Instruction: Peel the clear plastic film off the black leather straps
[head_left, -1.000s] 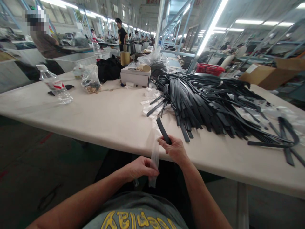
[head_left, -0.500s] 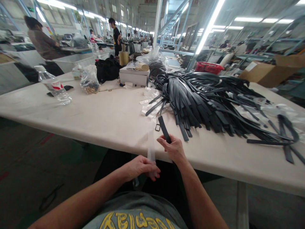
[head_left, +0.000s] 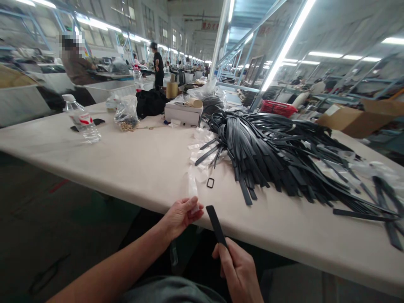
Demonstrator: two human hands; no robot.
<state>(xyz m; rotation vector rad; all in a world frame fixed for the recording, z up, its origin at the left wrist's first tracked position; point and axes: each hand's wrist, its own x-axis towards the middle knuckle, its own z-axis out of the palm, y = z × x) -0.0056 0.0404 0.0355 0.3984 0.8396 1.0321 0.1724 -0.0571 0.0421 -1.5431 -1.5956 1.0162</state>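
My left hand is at the table's front edge, its fingers closed on a strip of translucent plastic film that runs up onto the tabletop. To its right, my right hand grips a flat black strap between thumb and fingers, the squared end pointing up and away from me. The strap and the film are apart. A small black rectangular buckle lies on the table just beyond both hands. Behind it spreads a large heap of similar black straps.
On the pale table stand a water bottle, a plastic bag of small metal parts, a black bag and a white box. A red basket and a cardboard carton are farther right. Two people are at back left.
My left hand has moved up to the table edge with the film. My right hand has drawn back towards my body, bringing the strap off the tabletop. The view has tilted up slightly.
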